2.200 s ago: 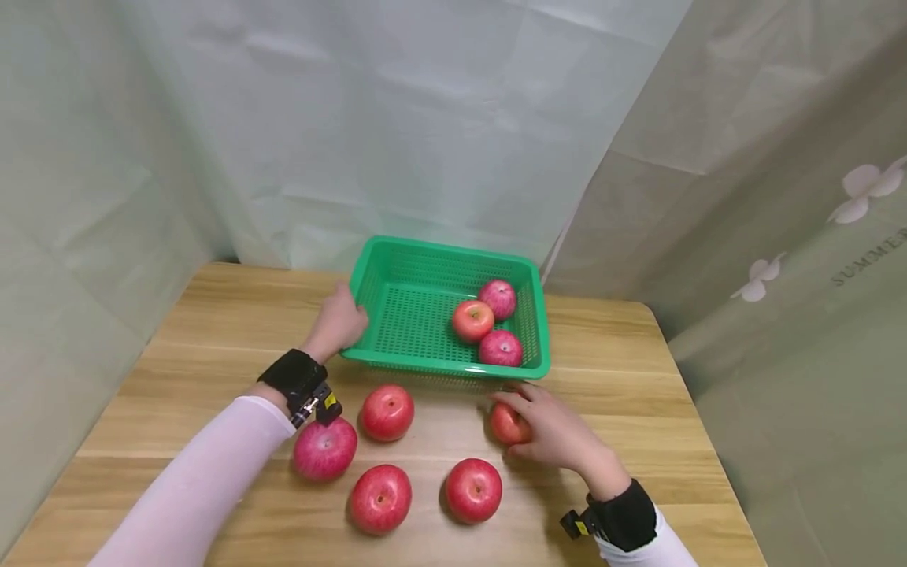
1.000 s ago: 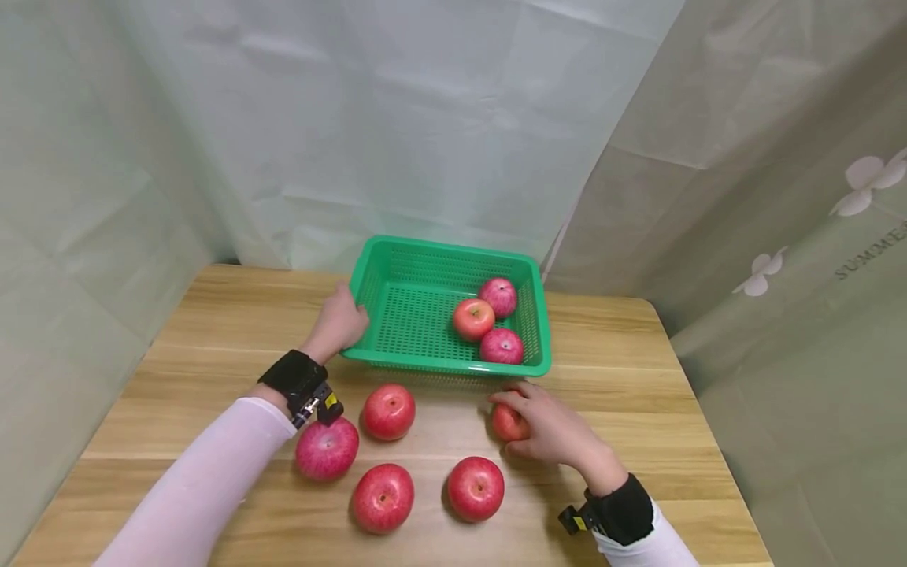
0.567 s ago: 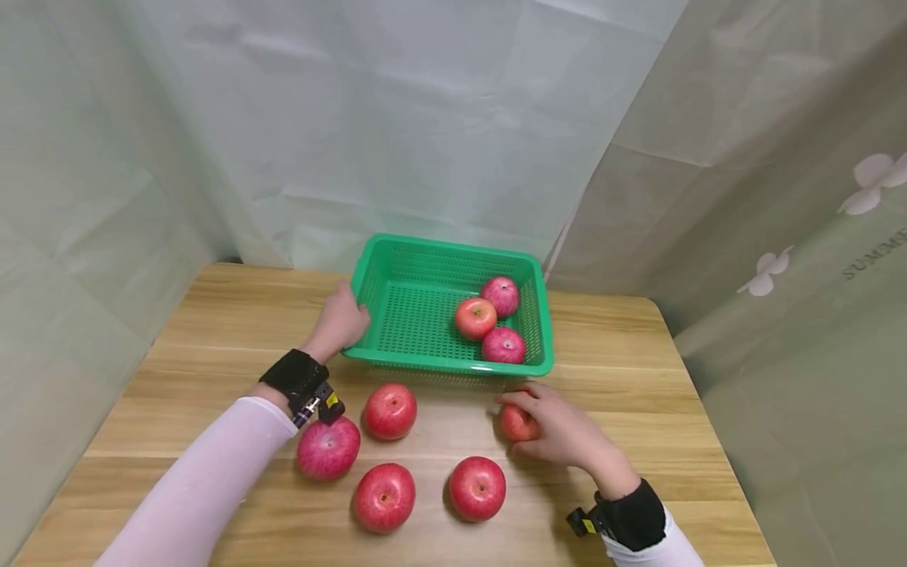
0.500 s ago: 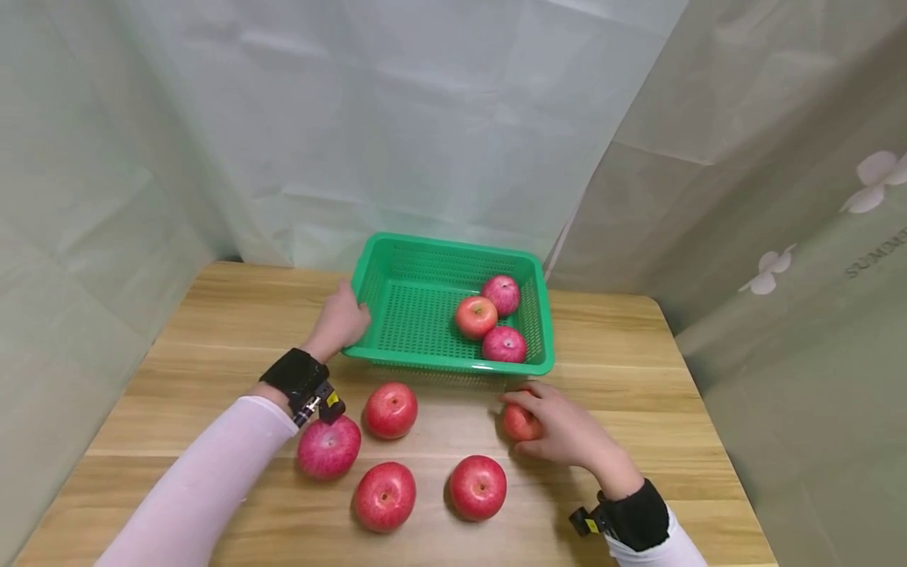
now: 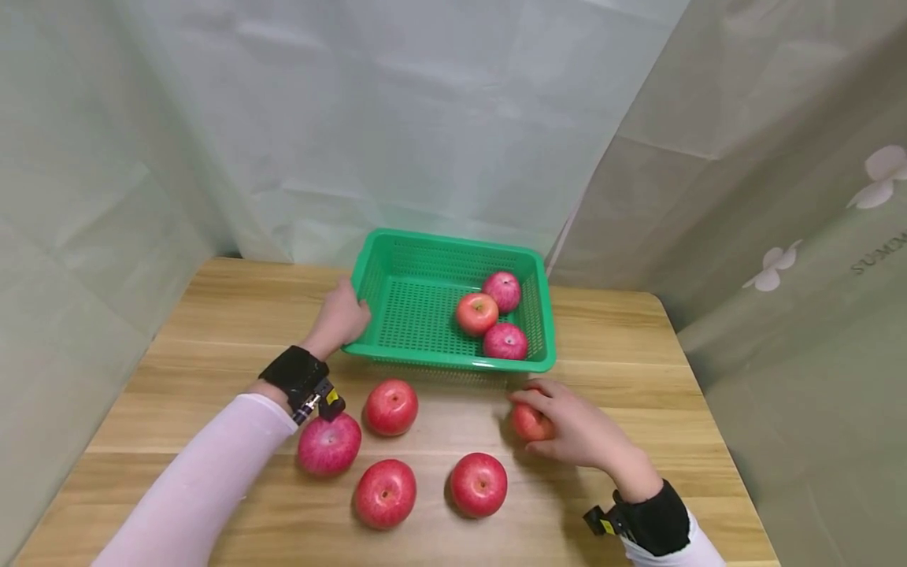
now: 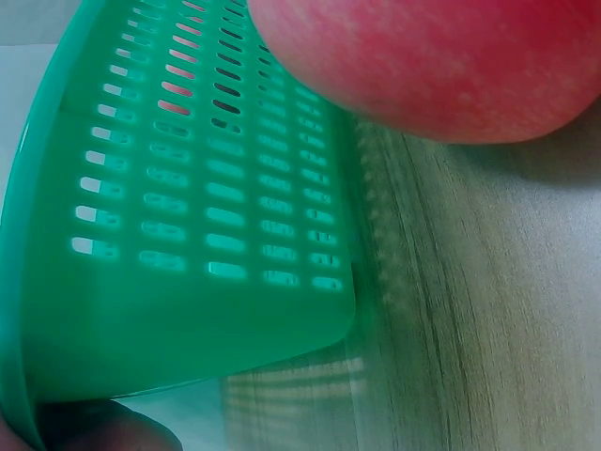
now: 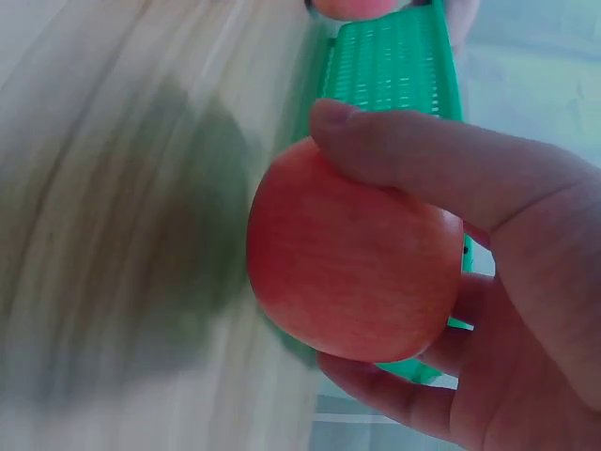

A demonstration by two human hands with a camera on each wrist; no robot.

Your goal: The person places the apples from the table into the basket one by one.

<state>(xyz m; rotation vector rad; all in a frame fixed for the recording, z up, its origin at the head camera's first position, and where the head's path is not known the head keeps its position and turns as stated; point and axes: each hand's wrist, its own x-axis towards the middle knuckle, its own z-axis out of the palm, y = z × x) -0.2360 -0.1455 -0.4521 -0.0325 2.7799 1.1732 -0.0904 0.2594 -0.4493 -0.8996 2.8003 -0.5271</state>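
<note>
My left hand (image 5: 340,319) grips the left rim of a green plastic basket (image 5: 411,358); in the left wrist view only a bit of that hand shows below the basket's rim (image 6: 14,282). Three apples sit at the basket's right side, one of them an orange-red apple (image 5: 477,313). In front of the basket's right end, my right hand (image 5: 577,429) holds a red apple (image 5: 530,424). The right wrist view shows the thumb and fingers curled round this apple (image 7: 352,254), with its shadow on the wood beside it.
Several more apples lie on the wooden table (image 5: 609,354) in front of the basket: a pink apple (image 5: 329,445) under the left wrist, a red apple (image 5: 391,407), a nearer apple (image 5: 386,494) and another apple (image 5: 478,485). Pale curtain-like sheets (image 5: 453,118) hang behind the table.
My right hand has shifted a little to the right with the apple in its grasp. My left hand stays on the basket rim, and the other apples keep their places.
</note>
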